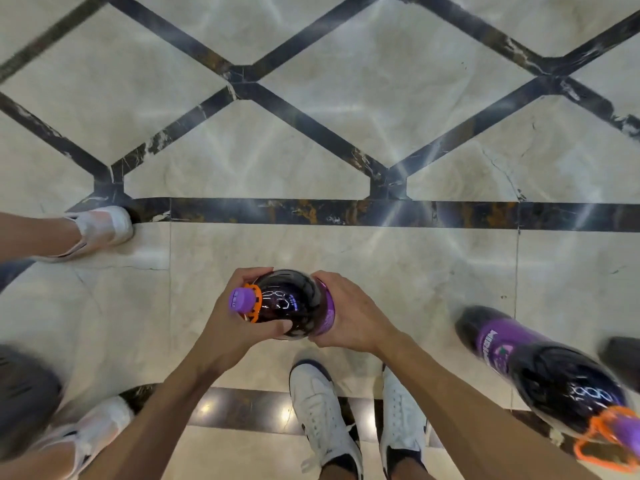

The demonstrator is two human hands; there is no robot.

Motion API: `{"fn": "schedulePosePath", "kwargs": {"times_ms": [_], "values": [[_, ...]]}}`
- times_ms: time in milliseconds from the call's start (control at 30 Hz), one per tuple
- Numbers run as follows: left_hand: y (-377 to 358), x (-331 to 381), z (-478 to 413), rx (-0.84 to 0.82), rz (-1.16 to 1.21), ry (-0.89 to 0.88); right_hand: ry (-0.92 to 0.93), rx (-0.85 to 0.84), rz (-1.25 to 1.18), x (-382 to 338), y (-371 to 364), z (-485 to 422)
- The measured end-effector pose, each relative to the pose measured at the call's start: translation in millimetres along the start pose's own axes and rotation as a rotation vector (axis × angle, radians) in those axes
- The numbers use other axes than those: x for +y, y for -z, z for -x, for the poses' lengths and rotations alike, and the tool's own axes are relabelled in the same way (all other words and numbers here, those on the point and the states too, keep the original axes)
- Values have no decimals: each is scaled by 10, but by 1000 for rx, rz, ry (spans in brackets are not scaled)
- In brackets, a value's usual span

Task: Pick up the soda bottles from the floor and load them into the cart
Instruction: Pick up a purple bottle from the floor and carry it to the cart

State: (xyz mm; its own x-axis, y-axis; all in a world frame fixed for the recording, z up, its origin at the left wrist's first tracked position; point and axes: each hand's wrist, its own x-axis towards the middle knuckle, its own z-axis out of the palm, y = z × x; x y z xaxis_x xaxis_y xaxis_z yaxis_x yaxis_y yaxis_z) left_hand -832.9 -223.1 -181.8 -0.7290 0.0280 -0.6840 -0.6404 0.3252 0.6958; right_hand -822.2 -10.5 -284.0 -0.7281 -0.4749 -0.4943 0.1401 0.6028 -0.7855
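Head view shows the soda bottle [287,303] held sideways above the floor [346,140] between our hands. Our left hand [228,327] curls round the neck under the purple cap [241,298], and our right hand [349,313] wraps the labelled body. We judge the pick-up done and the carry in hand. A second bottle [540,372], blurred, shows to our right beyond our white shoes [322,410]. No cart is in view, so next we must turn to find it.

Two purple-capped soda bottles [294,303] [540,375], two bare hands [225,327] [349,317], four white shoes [322,410] [401,420] [104,230] [93,431], one marble floor [346,126].
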Motion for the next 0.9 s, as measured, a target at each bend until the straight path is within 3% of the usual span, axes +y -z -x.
{"fn": "schedulePosePath", "kwargs": {"times_ms": [167, 333, 733, 900], "values": [[130, 70, 79, 21, 56, 50, 17, -31, 24, -122, 64, -9], [276, 776, 724, -2, 103, 33, 9, -37, 63, -850, 581, 500], [1048, 3887, 3626, -30, 104, -205, 21, 85, 174, -4401, 2609, 2867], [1249, 4682, 4732, -44, 135, -314, 72, 168, 228, -5438, 3061, 3789]]}}
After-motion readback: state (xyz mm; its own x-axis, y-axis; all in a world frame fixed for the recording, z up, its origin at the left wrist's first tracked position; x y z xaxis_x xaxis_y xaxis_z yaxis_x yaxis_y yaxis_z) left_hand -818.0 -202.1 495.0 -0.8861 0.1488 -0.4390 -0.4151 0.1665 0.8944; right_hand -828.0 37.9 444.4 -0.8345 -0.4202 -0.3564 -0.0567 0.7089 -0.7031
